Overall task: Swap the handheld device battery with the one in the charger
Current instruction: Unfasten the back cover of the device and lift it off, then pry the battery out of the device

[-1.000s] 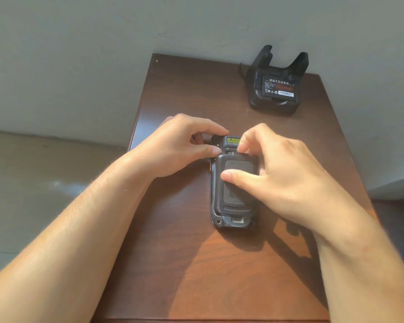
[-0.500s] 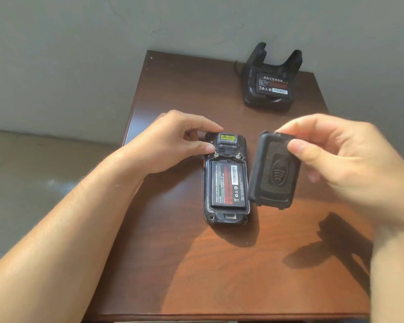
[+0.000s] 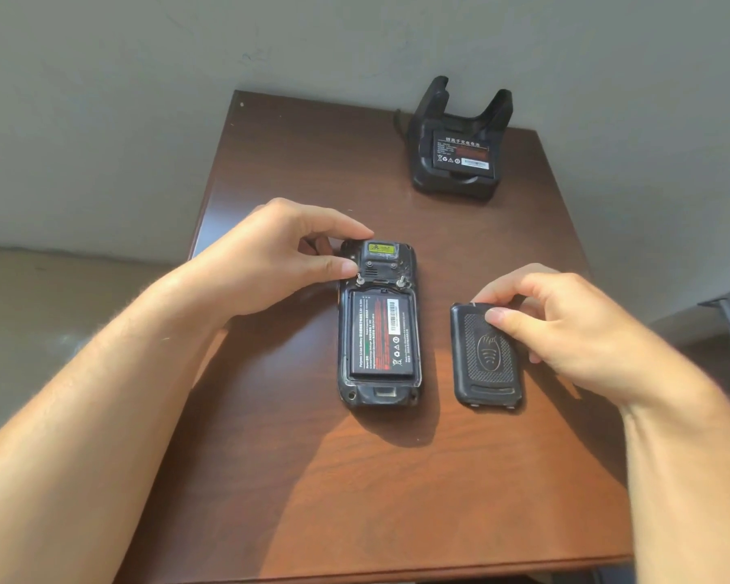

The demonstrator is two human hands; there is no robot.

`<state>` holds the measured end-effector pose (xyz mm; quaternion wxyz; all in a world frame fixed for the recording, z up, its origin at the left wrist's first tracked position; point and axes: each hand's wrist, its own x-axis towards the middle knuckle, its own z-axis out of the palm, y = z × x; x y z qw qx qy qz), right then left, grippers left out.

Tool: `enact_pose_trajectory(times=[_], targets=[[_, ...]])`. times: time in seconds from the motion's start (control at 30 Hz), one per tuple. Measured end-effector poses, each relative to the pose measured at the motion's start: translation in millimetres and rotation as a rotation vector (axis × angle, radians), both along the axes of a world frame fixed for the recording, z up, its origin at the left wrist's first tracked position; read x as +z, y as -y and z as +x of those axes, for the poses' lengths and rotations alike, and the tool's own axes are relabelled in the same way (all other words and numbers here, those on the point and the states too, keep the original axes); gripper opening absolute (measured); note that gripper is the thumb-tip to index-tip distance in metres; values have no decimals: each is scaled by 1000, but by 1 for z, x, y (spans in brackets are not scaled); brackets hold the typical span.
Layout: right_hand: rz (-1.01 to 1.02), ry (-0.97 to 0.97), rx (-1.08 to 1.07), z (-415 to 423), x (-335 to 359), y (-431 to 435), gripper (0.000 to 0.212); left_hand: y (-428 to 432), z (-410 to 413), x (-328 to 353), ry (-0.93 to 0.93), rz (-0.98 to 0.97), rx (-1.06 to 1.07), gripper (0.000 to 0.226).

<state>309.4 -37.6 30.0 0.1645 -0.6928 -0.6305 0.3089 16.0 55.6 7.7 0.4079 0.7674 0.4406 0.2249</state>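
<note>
Right hand point(image 3: 565, 330) has laid the back cover point(image 3: 486, 356) beside the handheld device point(image 3: 380, 326).

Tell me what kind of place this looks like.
Probably a plain indoor work corner: a small dark brown wooden table against a bare grey wall, with a black charging cradle at the back holding a spare battery.

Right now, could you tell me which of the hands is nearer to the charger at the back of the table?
Roughly even. The right hand holds the cover in front of the charger; the left hand grips the device's top, off to its left.
</note>
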Motion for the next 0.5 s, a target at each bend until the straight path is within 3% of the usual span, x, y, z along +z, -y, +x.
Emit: enact_pose_trajectory(times=[0.5], targets=[[15, -31, -13, -1, 7, -5, 14, 3, 2, 3, 10, -20, 28, 35]])
